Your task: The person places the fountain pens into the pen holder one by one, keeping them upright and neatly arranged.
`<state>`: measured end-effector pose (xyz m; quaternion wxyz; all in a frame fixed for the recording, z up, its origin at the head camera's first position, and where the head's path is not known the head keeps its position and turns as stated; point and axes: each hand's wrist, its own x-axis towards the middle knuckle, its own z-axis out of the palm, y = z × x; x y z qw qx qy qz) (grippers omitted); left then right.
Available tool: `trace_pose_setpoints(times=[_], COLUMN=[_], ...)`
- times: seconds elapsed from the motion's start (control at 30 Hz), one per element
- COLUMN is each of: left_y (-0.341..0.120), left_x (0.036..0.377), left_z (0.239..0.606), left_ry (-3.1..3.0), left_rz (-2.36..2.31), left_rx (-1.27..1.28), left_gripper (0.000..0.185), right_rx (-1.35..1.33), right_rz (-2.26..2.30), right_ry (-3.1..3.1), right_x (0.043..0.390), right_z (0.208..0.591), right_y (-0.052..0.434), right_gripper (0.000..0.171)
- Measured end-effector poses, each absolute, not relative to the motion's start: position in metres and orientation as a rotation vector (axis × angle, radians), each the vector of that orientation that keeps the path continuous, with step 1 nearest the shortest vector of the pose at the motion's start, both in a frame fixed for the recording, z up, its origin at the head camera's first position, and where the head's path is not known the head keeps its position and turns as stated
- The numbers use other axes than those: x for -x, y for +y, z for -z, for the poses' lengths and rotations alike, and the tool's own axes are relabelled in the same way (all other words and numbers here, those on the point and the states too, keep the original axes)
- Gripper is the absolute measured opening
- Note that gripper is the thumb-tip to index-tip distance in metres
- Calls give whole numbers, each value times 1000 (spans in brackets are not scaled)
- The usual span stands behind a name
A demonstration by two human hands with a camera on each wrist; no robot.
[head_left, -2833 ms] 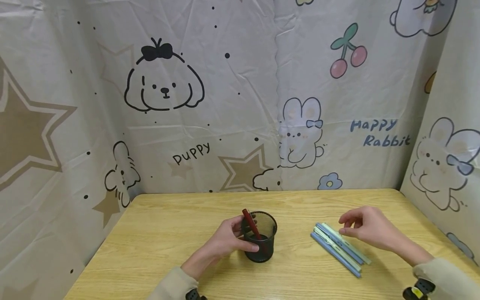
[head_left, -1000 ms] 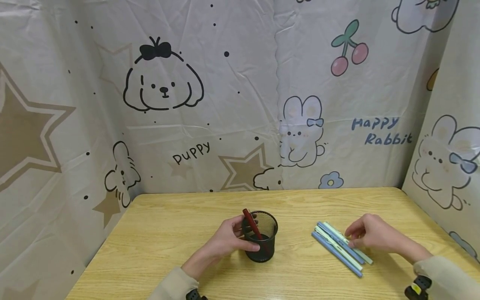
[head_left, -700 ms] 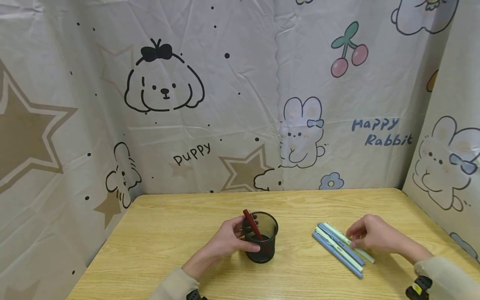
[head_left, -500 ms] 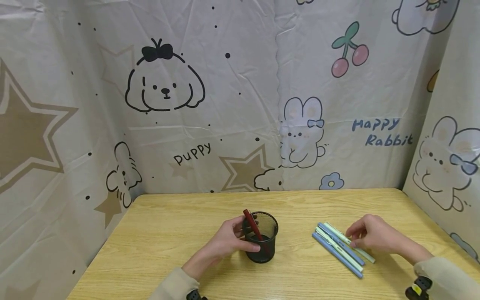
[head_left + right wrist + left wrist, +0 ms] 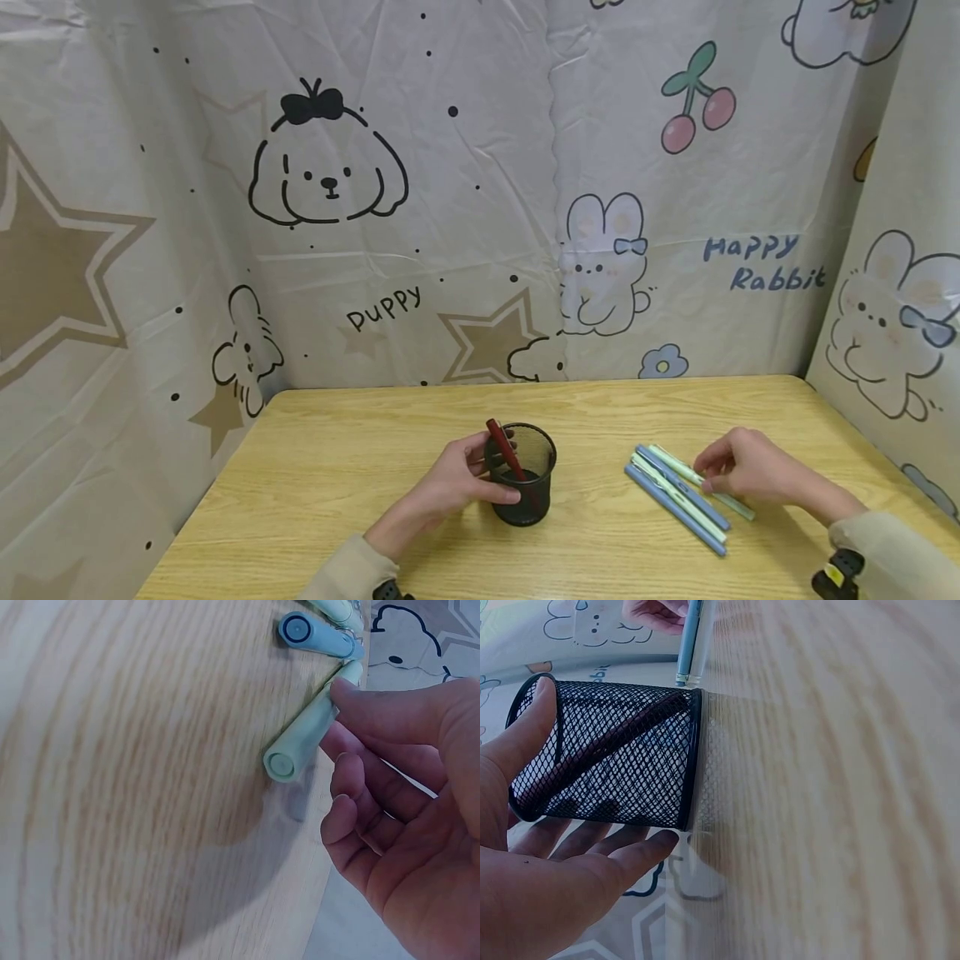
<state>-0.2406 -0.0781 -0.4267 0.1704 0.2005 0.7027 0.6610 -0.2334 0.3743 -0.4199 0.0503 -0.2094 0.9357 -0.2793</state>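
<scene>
A black mesh pen holder [image 5: 525, 504] stands upright on the table with a dark red pen [image 5: 504, 448] leaning inside it. My left hand [image 5: 448, 482] grips the holder from its left side, thumb in front and fingers behind. On the right, my right hand [image 5: 756, 471] pinches a light green pen [image 5: 300, 741] between thumb and forefinger. That pen is the rightmost of a small group and lies slightly angled away from the others. Beside it lie a blue pen [image 5: 691, 493], another light green pen [image 5: 678, 498] and a second blue pen [image 5: 675, 511].
The wood-grain table [image 5: 375, 433] extends around both hands. Behind it and at both sides hangs a printed cloth [image 5: 450, 200] with cartoon animals and stars. Between the holder and the pens is a stretch of bare tabletop.
My right hand has come down onto the rightmost light green pen and shifted it slightly to the right, opening a gap from the blue one. The left hand and holder stay put.
</scene>
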Motion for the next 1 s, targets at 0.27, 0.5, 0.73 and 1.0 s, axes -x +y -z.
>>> trace_pose_setpoints(times=[0.27, 0.5, 0.73, 1.0], left_y=[-78, -78, -79, -79], left_x=[241, 241, 240, 240], left_z=[427, 427, 426, 426], left_ry=[1982, 1983, 1985, 1987], left_rz=[-1891, -1895, -1888, -1888], left_rx=[-575, -581, -573, -564], left_gripper=[82, 82, 82, 81], right_rx=[633, 637, 641, 623], right_rz=[884, 870, 865, 804], right_ry=[2820, 2833, 2849, 2892], right_x=[235, 235, 235, 236], right_z=[420, 420, 420, 420], right_y=[374, 372, 369, 366], right_gripper=[19, 20, 23, 23])
